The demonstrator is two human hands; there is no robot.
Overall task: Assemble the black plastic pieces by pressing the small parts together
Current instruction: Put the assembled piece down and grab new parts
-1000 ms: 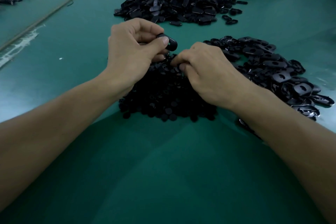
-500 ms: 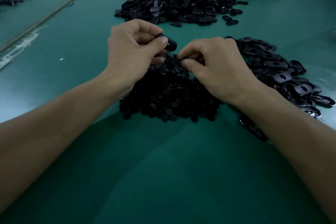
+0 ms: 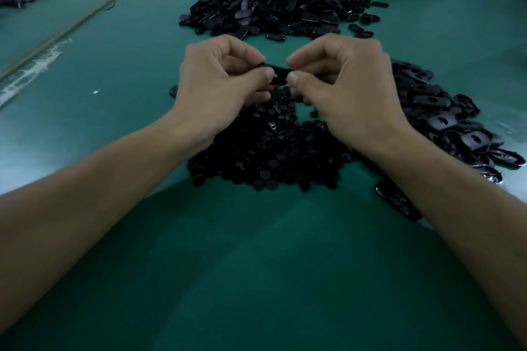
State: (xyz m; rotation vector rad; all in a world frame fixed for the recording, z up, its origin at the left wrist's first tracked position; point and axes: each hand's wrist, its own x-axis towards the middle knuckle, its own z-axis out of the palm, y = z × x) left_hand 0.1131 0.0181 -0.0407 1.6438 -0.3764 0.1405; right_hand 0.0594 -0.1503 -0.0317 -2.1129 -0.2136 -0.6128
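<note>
Item: black oval piece (image 3: 279,74), pinched endwise by fingers of left hand (image 3: 216,88) and right hand (image 3: 345,91) (mating face hidden). Risk: a skewed press could pop it into the disc pile (image 3: 265,157).

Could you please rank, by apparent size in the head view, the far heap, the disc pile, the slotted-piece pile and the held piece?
1. far heap and disc pile: similar in frame; the heap is farther and the discs partly covered, so unranked.
2. slotted-piece pile: somewhat smaller, partly hidden.
3. held piece: clearly smallest.
</note>
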